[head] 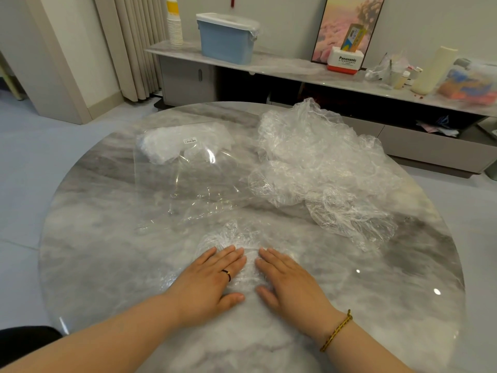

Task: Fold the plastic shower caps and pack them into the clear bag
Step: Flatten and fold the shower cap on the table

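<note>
A round grey marble table (pixel 107 265) in a living room, with a low sideboard (pixel 295 68) behind it carrying a blue bin (pixel 226 41) and a stack of paper cups (pixel 174 25). At the near edge my left hand (pixel 212 275) and right hand (pixel 287 278) lie flat side by side, fingers straight and gripping nothing. Both press down on one shower cap (pixel 236 238). I judge the palms are there to squeeze out air and pin the slippery film for a fold.

The clear bag (pixel 188 173) lies just beyond, left of centre, its mouth seemingly turned towards me so a folded cap can slide in. A white wad of packed caps (pixel 161 146) sits at its far end, under a small label (pixel 190 141). The loose caps (pixel 322 162) are heaped to the right, on the right hand's side.

Hard to make out is the cap's outline under my palms, since clear film blends into the marble. I cannot tell how many folds it has, where exactly the bag opens, or how many caps the heap holds. The label's print is too small to read, and both forearms are cut off at the bottom edge.
</note>
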{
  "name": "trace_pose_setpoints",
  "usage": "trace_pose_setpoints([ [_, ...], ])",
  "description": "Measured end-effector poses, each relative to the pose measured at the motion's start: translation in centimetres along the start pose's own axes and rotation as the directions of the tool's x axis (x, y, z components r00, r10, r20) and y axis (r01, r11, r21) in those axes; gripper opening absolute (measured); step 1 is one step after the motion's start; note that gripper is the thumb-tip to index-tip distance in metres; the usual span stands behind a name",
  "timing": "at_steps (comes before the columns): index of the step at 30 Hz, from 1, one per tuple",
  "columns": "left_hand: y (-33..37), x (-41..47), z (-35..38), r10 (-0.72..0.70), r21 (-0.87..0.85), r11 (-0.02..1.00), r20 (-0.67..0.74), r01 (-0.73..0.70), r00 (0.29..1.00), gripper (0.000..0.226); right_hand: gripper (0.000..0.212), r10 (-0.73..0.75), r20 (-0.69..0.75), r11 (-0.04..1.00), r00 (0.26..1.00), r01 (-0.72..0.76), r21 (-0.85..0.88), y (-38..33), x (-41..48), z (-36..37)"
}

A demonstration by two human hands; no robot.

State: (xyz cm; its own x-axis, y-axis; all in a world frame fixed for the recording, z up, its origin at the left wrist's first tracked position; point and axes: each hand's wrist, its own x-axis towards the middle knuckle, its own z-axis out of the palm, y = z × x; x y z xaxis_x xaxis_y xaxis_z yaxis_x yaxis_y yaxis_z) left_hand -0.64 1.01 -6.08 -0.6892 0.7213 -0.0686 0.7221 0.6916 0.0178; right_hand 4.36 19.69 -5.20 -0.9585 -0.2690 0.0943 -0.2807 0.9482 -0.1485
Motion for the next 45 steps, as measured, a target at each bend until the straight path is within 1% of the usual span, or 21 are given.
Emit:
trace_pose_setpoints([
  [3, -0.2, -0.2, -0.6, 0.002, -0.047, 0.999, 0.025, -0.001, 1.0, 0.07, 0.039, 0.009, -0.088, 1.0, 0.996, -0.01, -0.007, 0.3, 0.4, -0.5],
  [5, 0.0, -0.2, -0.9, 0.024, -0.084, 0.996, -0.026, -0.026, 0.999, 0.055, 0.036, 0.035, -0.137, 0.999, 0.99, -0.035, 0.001, 0.5, 0.3, -0.7],
  [8, 0.6, 0.1, -0.6, 0.048, -0.115, 0.991, -0.177, -0.07, 0.983, 0.052, 0.032, 0.111, -0.139, 0.988, 0.984, -0.095, 0.118, 0.5, 0.3, -1.4],
  [11, 0.6, 0.2, -0.7, 0.014, -0.207, 0.976, -0.239, -0.064, 0.971, 0.051, 0.037, 0.174, -0.051, 0.959, 0.983, -0.158, 0.235, 0.3, 0.2, -2.5],
  [13, 0.5, 0.1, -1.5, -0.034, -0.248, 0.968, -0.272, -0.036, 0.962, 0.045, 0.033, 0.138, 0.015, 0.941, 0.99, -0.136, 0.308, 0.8, 0.0, -2.8],
  [16, -0.1, 0.2, -2.2, -0.07, -0.286, 0.958, -0.201, 0.01, 0.977, 0.061, 0.042, 0.08, 0.141, 0.924, 0.987, -0.126, 0.36, 1.1, -0.3, -3.6],
  [18, -0.5, 0.0, -2.4, -0.088, -0.377, 0.924, -0.034, 0.069, 0.996, 0.067, 0.053, 0.028, 0.254, 0.952, 0.967, -0.104, 0.288, 1.3, -0.4, -4.2],
  [21, -0.9, -0.2, -3.0, -0.094, -0.468, 0.876, 0.068, 0.115, 0.993, 0.06, 0.052, 0.046, 0.328, 0.985, 0.944, -0.098, 0.143, 1.3, -0.5, -4.8],
  [24, -1.3, -0.3, -3.4, -0.151, -0.5, 0.838, 0.176, 0.221, 0.973, 0.042, 0.04, 0.143, 0.282, 0.973, 0.949, -0.187, 0.134, 1.4, -0.4, -4.8],
  [27, -1.8, -0.3, -4.3, -0.18, -0.671, 0.676, 0.251, 0.305, 0.951, 0.03, 0.021, 0.246, 0.256, 0.844, 0.935, -0.337, 0.417, 1.9, -0.3, -4.8],
  [30, -2.1, -0.2, -4.7, -0.257, -0.777, 0.503, 0.284, 0.378, 0.924, 0.038, 0.021, 0.325, 0.325, 0.589, 0.888, -0.459, 0.665, 2.0, -0.3, -4.9],
  [32, -1.9, -0.2, -4.9, -0.364, -0.855, 0.326, 0.281, 0.404, 0.888, 0.031, 0.016, 0.376, 0.381, 0.426, 0.845, -0.523, 0.739, 1.7, -0.2, -4.8],
  [33, -1.8, -0.2, -5.2, -0.418, -0.869, 0.285, 0.268, 0.405, 0.868, 0.02, 0.015, 0.403, 0.392, 0.385, 0.827, -0.542, 0.747, 1.5, -0.1, -4.8],
  [34, -1.7, -0.1, -5.2, -0.472, -0.853, 0.318, 0.236, 0.413, 0.85, 0.007, 0.015, 0.429, 0.394, 0.369, 0.813, -0.556, 0.745, 1.4, 0.0, -4.6],
  [35, -1.5, -0.2, -5.3, -0.527, -0.786, 0.421, 0.194, 0.452, 0.828, 0.006, 0.014, 0.453, 0.389, 0.374, 0.802, -0.567, 0.734, 1.2, 0.1, -4.3],
  [36, -1.5, -0.1, -4.9, -0.569, -0.675, 0.561, 0.105, 0.478, 0.816, 0.017, 0.014, 0.474, 0.381, 0.38, 0.794, -0.575, 0.724, 1.1, 0.1, -4.0],
  [37, -1.3, -0.1, -5.0, -0.582, -0.532, 0.705, -0.056, 0.469, 0.811, 0.022, 0.013, 0.491, 0.38, 0.378, 0.784, -0.584, 0.718, 0.9, 0.2, -3.8],
  [38, -1.2, -0.1, -5.0, -0.527, -0.408, 0.819, -0.257, 0.403, 0.81, 0.024, 0.013, 0.504, 0.381, 0.371, 0.775, -0.593, 0.715, 0.7, 0.3, -3.7],
  [40, -0.7, -0.1, -4.5, -0.295, -0.245, 0.95, -0.51, 0.192, 0.808, 0.029, 0.016, 0.52, 0.382, 0.368, 0.764, -0.604, 0.707, 0.4, 0.5, -3.5],
  [42, 0.3, 0.0, -3.5, -0.083, -0.13, 0.991, -0.534, 0.016, 0.841, 0.033, 0.019, 0.526, 0.392, 0.361, 0.755, -0.616, 0.7, 0.3, 0.5, -3.4],
  [45, 1.7, 0.0, -1.9, 0.081, 0.0, 0.996, -0.338, -0.086, 0.938, 0.044, 0.016, 0.522, 0.392, 0.411, 0.758, -0.626, 0.663, 0.3, 0.5, -3.4],
])
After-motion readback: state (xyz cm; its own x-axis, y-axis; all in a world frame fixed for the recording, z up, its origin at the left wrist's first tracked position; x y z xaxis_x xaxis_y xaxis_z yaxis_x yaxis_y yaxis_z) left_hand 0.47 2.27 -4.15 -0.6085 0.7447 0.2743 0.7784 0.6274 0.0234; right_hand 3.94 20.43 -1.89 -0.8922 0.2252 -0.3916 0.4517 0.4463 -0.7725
